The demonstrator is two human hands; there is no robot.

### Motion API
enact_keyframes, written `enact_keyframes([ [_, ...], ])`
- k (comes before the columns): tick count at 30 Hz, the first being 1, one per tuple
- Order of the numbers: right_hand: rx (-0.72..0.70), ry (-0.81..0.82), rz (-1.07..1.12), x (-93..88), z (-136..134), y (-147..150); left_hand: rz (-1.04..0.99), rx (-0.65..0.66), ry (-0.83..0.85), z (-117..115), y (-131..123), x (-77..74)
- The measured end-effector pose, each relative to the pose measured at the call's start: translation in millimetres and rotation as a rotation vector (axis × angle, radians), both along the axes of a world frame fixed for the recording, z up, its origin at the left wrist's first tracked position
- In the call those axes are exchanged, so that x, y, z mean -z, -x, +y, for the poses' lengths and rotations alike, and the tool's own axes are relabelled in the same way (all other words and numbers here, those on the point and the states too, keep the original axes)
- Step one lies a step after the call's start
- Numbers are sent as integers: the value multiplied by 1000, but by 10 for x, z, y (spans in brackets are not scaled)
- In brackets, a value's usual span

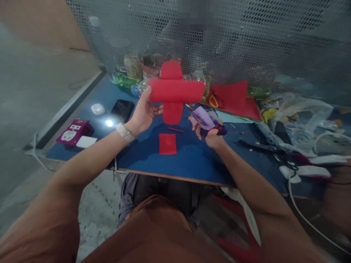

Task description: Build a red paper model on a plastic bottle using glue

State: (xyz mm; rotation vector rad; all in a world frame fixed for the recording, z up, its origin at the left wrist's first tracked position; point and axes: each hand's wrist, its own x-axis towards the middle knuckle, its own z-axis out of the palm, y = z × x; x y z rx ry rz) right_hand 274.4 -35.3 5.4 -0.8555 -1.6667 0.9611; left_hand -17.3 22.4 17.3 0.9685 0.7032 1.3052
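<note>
My left hand grips the left end of a red paper cutout. The cutout has a long horizontal band with rounded flaps above and below, and it is held up over the table. My right hand is closed around a purple and dark blue item, blurred, whose kind I cannot make out. Below the cutout, a small red paper square lies flat on the blue tabletop. A thin red strip rests just above the square.
Red paper sheets and yellow-handled scissors lie at the back right. Plastic bottles line the mesh panel. A dark phone, white earbud case and purple box sit left; plastic bags crowd the right.
</note>
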Motion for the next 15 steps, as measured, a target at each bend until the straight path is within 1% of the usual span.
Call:
enact_keyframes([
  [2,-156,22,-36,15,11,16,-21,-16,42,-18,-23,-24],
  [4,-255,40,-20,54,62,8,-34,-34,71,-30,-43,-47],
  [6,-300,50,30,102,121,-21,-41,-50,89,-29,-52,-60],
  [9,-329,79,75,145,166,-80,-51,-66,111,-6,-45,-52],
  [11,-377,116,81,136,155,-113,-64,-63,125,10,-35,-39],
  [15,-473,163,77,63,96,-132,-63,-46,122,11,-27,-39],
])
